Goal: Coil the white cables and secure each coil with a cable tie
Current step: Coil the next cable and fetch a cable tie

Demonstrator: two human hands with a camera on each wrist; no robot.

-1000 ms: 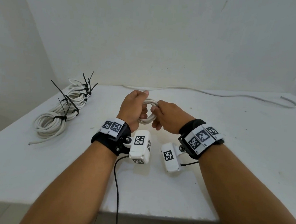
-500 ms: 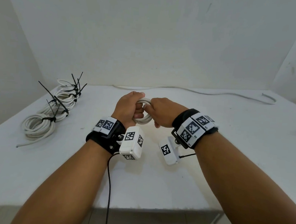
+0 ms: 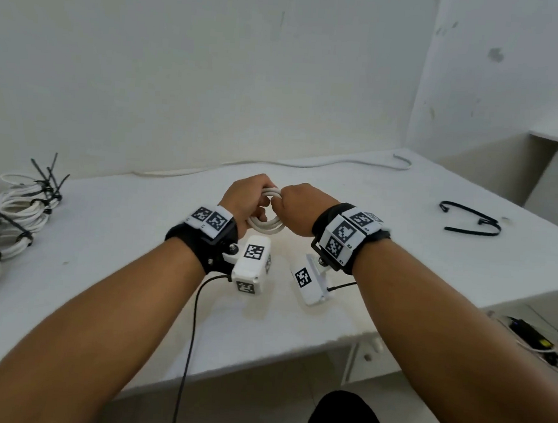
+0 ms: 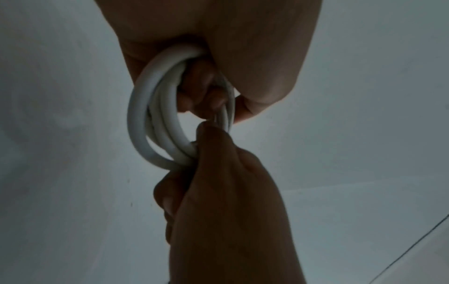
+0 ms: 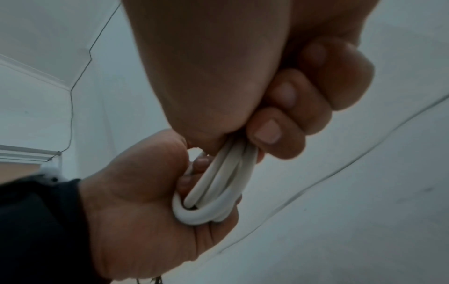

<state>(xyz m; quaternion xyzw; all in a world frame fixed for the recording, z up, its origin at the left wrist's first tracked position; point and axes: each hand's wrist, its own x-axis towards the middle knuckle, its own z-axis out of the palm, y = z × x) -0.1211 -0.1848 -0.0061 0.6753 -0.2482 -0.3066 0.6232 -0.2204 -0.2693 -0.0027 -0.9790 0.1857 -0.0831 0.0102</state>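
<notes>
Both hands, left hand (image 3: 245, 198) and right hand (image 3: 296, 209), still clench the small coil (image 3: 266, 225), while loose cable ties (image 3: 468, 221), seemingly two, now show right of it, ready for tying.

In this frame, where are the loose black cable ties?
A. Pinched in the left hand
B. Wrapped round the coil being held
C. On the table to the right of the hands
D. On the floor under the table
C: the loose ties lie on the table to the right, while both the left hand and right hand grip the untied coil.
</notes>
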